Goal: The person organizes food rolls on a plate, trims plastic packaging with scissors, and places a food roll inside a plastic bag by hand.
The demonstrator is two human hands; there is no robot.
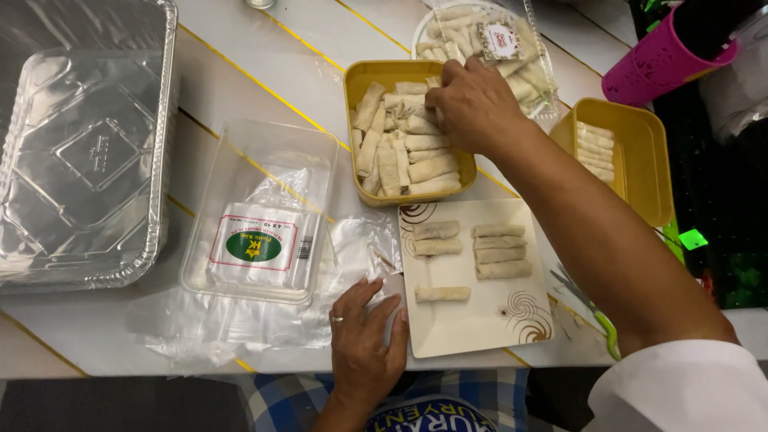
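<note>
Our right hand (pixel 474 102) reaches into the yellow tray (pixel 364 80), fingers pinching one spring roll (pixel 432 98) in the pile. Our left hand (pixel 366 336) lies flat and empty beside the white plate (pixel 488 320). Risk: squeezing hard could tear the soft wrapper; lifting may drag neighbouring rolls out.

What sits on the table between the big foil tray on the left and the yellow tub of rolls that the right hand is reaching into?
In the head view, a clear plastic container holding a labelled packet of bags lies between the foil tray and the yellow tub, where the right hand reaches.
</note>
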